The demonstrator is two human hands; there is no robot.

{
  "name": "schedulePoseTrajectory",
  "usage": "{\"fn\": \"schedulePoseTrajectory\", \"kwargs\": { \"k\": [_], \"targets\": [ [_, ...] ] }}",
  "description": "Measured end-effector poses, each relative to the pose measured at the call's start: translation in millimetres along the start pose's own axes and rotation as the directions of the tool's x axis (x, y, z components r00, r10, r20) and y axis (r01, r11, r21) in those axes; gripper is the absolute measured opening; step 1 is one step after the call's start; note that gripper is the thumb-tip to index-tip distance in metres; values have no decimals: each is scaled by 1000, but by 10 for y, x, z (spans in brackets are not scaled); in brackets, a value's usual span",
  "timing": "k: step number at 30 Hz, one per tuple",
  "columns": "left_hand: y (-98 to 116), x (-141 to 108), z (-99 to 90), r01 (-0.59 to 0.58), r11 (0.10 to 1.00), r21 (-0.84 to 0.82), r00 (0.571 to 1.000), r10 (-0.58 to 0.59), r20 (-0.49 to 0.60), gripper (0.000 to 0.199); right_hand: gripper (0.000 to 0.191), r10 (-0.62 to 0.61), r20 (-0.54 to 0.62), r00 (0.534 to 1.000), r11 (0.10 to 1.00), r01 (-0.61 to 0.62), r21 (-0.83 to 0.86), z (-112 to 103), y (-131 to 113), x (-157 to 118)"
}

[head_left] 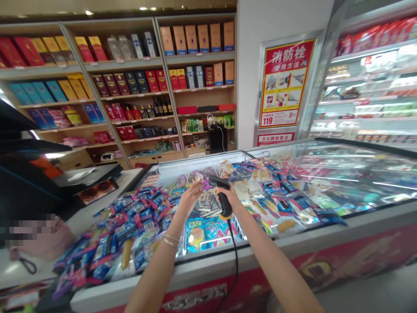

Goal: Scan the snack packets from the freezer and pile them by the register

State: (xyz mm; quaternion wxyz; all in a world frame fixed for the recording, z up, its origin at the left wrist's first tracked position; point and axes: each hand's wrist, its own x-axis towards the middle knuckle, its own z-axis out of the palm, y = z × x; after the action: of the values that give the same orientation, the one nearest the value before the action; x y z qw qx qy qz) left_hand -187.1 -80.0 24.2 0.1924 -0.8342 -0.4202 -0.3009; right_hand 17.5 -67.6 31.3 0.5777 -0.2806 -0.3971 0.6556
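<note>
Shop floor, wooden shelves (114, 87) of boxed liquor far off, chest freezer (208, 278) under my arms. Right hand (232, 195) wrapped round one black scanner (224, 206), long axis near-far, head tipped far-left, just beside my left hand (190, 200), the nearer one. Left fingers (197, 187) spread; pinch can't tell. One cord (235, 261) trails near. Blue packets (130, 221) heaped left, too many to count.

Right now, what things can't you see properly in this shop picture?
All in the head view:
- Barcode scanner: the right hand covers much of its handle.
- Packet at the left hand's fingertips: too small to read.
- Freezer packets: glare on the glass lid blurs them.
- Bottle labels: too small.
- Lower-left patch: pixelated.
</note>
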Motion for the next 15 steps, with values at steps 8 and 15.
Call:
{"fn": "schedulePoseTrajectory", "kwargs": {
  "k": [8,15],
  "targets": [
    [-97,-16,72,26,991,-132,998,-18,65,27,56,49,-53,997,997,-52,-57,-76,89,24],
    [-108,-36,108,37,977,-209,992,-12,123,34,48,57,-109,992,993,-68,-95,-149,165,45]
  ]
}}
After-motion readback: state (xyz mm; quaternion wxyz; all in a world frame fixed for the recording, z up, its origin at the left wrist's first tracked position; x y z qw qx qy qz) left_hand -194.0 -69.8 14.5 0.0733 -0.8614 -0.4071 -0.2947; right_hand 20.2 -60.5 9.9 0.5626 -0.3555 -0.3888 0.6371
